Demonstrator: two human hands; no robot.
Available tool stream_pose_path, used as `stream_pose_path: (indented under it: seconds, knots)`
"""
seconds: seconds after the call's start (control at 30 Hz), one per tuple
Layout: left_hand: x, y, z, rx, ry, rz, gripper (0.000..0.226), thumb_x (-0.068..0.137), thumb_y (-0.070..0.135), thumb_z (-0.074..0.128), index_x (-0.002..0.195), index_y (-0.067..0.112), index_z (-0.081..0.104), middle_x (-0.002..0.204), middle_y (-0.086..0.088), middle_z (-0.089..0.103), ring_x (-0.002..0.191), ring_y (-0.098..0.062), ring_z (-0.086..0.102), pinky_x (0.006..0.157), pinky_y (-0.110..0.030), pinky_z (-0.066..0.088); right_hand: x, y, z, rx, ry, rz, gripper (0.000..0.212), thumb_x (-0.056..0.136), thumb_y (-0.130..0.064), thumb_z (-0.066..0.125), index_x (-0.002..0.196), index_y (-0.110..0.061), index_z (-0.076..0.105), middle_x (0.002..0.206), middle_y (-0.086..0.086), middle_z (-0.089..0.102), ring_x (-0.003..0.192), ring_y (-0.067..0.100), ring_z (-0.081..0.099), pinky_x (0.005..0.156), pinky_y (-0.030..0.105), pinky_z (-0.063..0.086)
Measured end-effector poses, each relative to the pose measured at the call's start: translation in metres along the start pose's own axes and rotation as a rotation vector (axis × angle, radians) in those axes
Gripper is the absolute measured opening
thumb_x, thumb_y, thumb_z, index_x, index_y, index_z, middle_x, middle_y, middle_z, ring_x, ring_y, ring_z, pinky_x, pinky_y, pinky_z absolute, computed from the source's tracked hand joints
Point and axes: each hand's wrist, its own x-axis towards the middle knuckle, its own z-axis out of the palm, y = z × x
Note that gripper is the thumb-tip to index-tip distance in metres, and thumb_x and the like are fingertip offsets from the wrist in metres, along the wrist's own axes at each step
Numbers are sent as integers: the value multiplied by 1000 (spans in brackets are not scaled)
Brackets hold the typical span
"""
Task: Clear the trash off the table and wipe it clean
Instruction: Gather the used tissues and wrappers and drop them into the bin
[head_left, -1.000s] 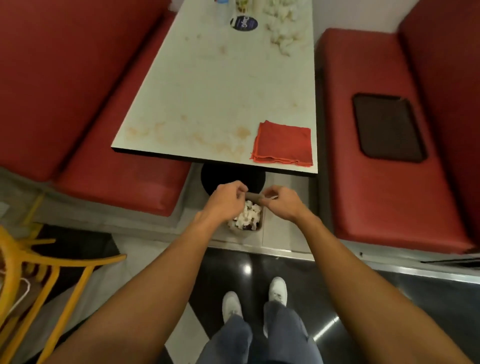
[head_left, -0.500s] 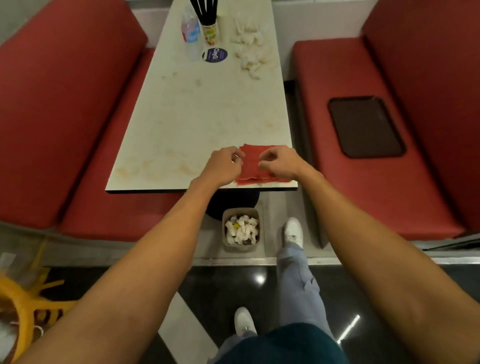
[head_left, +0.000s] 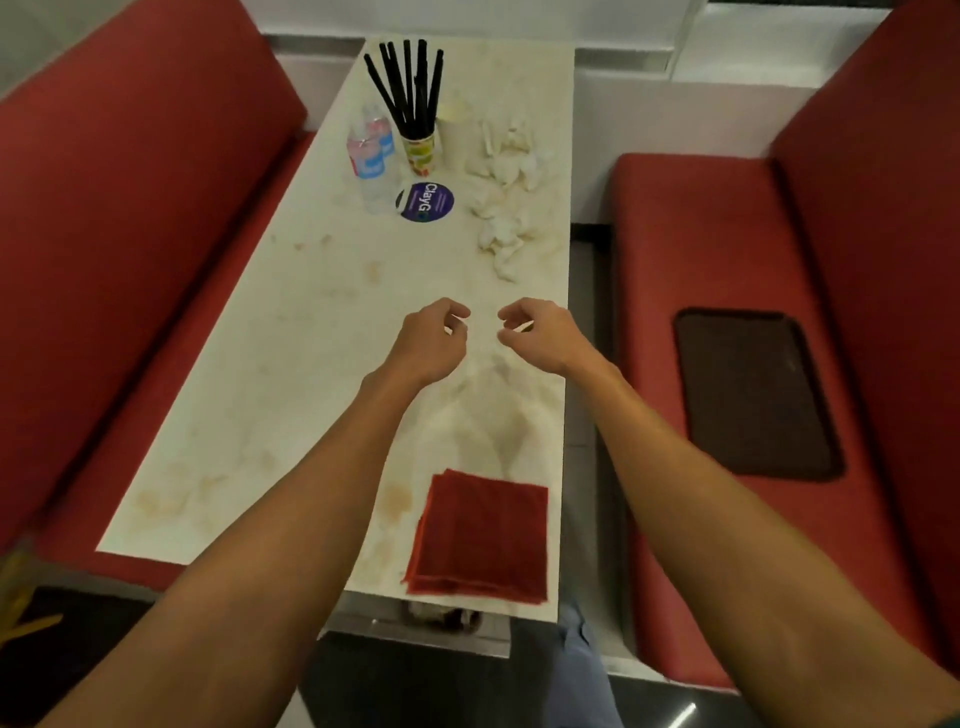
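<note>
The white table (head_left: 291, 364) is marked with brownish stains. A folded red cloth (head_left: 480, 535) lies at its near right edge. Crumpled white tissues (head_left: 506, 208) are scattered along the far right side. My left hand (head_left: 428, 343) and my right hand (head_left: 540, 338) hover side by side over the middle of the table, beyond the cloth and short of the tissues. Both have loosely curled fingers and hold nothing. Only a sliver of the small bin (head_left: 441, 618) shows below the table's near edge.
At the far end stand two water bottles (head_left: 371, 156), a cup of black straws (head_left: 418, 150) and a pale paper cup (head_left: 457, 140), with a round blue sticker (head_left: 425, 201) nearby. Red benches flank the table; a dark brown tray (head_left: 753, 395) lies on the right bench.
My hands rose from the bin under the table, passed over the red cloth, and now reach out over mid-table. The cloth stayed in place.
</note>
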Motion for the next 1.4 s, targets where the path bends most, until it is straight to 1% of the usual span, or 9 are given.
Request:
stream_pose_path:
  seconds: [0.27,0.43,0.77,0.83,0.97,1.1,1.2,1.3,1.4]
  knots:
    - [107,23,19,-2,52,-140,25,103,20,54,124,20,67,114,2,68,97,-15,65,67,-14,45,137,25,-37,-24,-31,-14,40,95,-25,69,134,-19,64,127,-2,67,107,15,64,95,29,51]
    - [150,29,30,-5,54,-219,28,103,19,55,129,17,66,121,0,68,101,-15,64,84,-25,48,196,31,-43,-27,0,-22,46,94,-22,73,138,-19,61,134,2,61,119,19,60,104,36,53]
    - [186,32,33,-60,71,-278,30,104,17,54,133,15,64,125,-1,66,102,-14,63,84,-25,48,261,21,-35,-293,-117,-46,70,94,-11,72,158,-18,42,151,14,45,139,33,42,113,45,44]
    - [186,28,32,-71,77,-286,30,104,17,54,132,16,64,124,0,66,102,-13,63,80,-21,47,267,24,-32,-310,-149,-38,63,93,-5,72,152,-13,50,143,15,53,133,34,50,108,39,47]
    - [185,19,30,-99,92,-305,29,105,16,53,132,16,64,123,1,65,100,-12,63,69,-8,43,261,31,-31,-179,-55,-26,25,96,-2,67,120,-7,71,112,7,67,100,24,65,84,28,51]
    - [184,18,29,-122,116,-319,29,105,18,52,132,18,64,124,3,65,102,-12,63,68,-7,41,250,24,-34,-11,64,-12,12,99,-8,67,108,-9,75,96,0,68,84,15,64,83,31,58]
    - [181,23,27,-157,128,-323,29,107,23,50,132,20,63,125,5,64,106,-13,65,77,-15,47,238,10,-36,80,107,-31,10,101,-14,68,106,-12,76,92,-1,72,81,13,66,81,27,59]
    - [180,28,27,-266,162,-370,28,108,36,45,125,26,63,123,4,68,107,-17,69,93,-36,57,225,-4,-39,213,87,-23,11,97,-12,72,107,-11,77,92,0,74,83,15,70,81,26,60]
    - [181,38,28,-515,157,-513,41,109,49,36,126,22,62,120,-1,71,100,-20,73,90,-47,62,210,-17,-41,379,37,-9,24,89,-6,80,111,-12,73,90,5,73,83,21,72,80,31,61]
